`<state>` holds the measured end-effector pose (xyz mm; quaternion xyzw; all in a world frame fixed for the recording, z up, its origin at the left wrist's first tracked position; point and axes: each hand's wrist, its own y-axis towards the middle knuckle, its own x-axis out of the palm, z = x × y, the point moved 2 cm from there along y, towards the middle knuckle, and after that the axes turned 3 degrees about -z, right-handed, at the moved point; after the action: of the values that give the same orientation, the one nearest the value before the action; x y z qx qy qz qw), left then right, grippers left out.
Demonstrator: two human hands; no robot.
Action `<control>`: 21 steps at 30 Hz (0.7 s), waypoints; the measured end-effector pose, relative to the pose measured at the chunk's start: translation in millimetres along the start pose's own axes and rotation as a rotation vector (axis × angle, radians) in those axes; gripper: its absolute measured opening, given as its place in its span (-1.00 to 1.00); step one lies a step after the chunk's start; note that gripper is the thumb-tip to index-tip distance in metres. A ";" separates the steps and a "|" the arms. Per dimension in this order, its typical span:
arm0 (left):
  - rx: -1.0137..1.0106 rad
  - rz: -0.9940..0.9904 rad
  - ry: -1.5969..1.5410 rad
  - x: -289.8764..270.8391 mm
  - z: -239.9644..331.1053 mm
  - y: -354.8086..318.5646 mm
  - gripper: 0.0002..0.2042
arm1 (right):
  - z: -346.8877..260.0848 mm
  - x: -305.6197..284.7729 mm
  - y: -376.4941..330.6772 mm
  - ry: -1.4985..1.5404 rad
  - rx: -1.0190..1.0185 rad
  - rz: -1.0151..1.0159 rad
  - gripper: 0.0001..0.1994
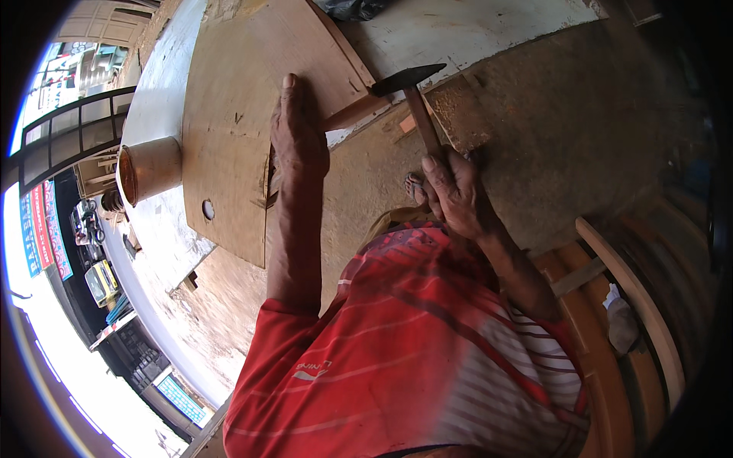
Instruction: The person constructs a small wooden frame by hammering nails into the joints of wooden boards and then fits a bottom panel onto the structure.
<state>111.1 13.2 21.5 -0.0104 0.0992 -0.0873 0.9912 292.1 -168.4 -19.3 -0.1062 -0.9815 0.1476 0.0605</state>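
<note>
Hammer (420, 114) is hanging just beside the pinkish board (324, 61), the right hand (456, 191) gripping its handle. The left hand (300, 141) is resting at the board's near end, its grip unclear.

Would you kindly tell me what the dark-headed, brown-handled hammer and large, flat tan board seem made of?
Hammer: head probably steel, dark and dull; handle likely wood, from its matte brown surface. Board: perhaps unpainted plywood, given its matte tan face.

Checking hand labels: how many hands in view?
2: the left hand at the edge of the wooden board, partly turned from view; the right hand holding the hammer. Others could be hidden.
</note>
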 end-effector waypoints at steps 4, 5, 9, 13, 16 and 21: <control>-0.089 0.013 -0.177 0.7 1.8 -1.0 -0.34 | -13.0 -4.3 7.0 0.085 0.040 -0.132 -0.66; -0.093 0.017 -0.190 1.2 3.4 -2.0 -0.35 | -18.6 -8.7 7.9 0.107 0.031 -0.102 -0.65; -0.094 0.025 -0.146 -3.2 1.1 -3.7 -0.42 | -29.6 -46.7 14.6 0.275 -0.024 0.193 -0.60; -0.026 0.018 0.092 -2.4 4.8 -2.4 -0.48 | -26.4 -51.9 15.7 0.438 -0.046 0.490 -0.60; -0.067 0.094 -0.309 5.1 4.7 -2.2 -0.42 | -3.6 9.7 6.5 0.142 0.032 -0.216 -0.60; -0.172 0.144 -0.392 4.6 -12.7 12.0 -0.52 | -10.2 -0.1 13.3 0.135 0.066 -0.158 -0.60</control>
<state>115.1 24.1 7.7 -0.1046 -0.0880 -0.0041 0.9906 296.3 -153.2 -13.6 -0.0360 -0.9751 0.1670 0.1412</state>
